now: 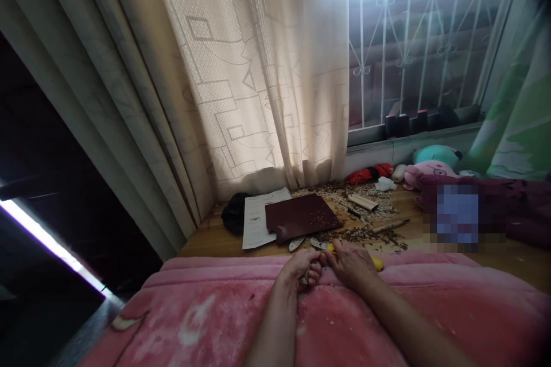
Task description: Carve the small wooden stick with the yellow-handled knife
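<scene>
My right hand (350, 262) is wrapped around a yellow-handled knife (377, 264). Its handle end sticks out to the right of the palm, and a pale blade shows at the left. Against it, my left hand (303, 270) is curled closed, with the fingertips of both hands meeting. A small pale bit shows between the left fingers, too hidden to name. Both hands are over the near edge of a pink plush blanket (206, 321). Just beyond them a dark red board (301, 218) lies partly over a printed white sheet (253, 226).
Wood shavings (344, 198) are scattered across the wooden surface (232, 245). Among them lie a pale wooden block (363, 202) and a thin stick-like tool (390, 226). A black bag (235, 213) sits at the left. Plush toys (430, 172) stand by the barred window.
</scene>
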`<state>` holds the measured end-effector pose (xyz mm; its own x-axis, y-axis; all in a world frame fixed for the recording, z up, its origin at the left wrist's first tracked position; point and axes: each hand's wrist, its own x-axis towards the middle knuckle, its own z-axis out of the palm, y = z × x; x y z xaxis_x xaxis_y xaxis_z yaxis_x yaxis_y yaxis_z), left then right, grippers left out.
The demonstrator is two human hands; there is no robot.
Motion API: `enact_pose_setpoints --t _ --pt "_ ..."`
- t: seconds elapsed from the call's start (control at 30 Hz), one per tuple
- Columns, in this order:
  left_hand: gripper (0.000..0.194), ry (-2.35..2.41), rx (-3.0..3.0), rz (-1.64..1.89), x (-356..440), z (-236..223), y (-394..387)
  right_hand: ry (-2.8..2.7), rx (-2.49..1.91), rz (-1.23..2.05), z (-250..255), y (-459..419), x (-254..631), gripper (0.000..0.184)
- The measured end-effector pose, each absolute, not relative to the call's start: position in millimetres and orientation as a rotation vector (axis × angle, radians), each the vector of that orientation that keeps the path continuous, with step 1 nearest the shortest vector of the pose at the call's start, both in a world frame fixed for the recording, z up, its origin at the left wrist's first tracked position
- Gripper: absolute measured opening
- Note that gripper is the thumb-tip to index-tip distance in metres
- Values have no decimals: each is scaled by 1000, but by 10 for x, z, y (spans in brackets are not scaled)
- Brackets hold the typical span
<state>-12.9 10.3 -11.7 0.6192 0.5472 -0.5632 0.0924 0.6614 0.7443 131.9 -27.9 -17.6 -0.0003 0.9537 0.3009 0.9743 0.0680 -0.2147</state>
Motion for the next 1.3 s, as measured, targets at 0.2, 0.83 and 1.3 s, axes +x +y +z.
enact_pose_setpoints --t 0.2,0.83,1.3 --pt "17 953 852 321 -101 -125 102 -1974 -1937 -131 -217 -245 1295 42" --pt "15 984 989 316 -56 -120 31 -1881 -2042 -79 -295 -81 1316 49" --pt "16 863 796 273 -137 -98 112 -1889 -1893 -108 -203 -209 1358 41"
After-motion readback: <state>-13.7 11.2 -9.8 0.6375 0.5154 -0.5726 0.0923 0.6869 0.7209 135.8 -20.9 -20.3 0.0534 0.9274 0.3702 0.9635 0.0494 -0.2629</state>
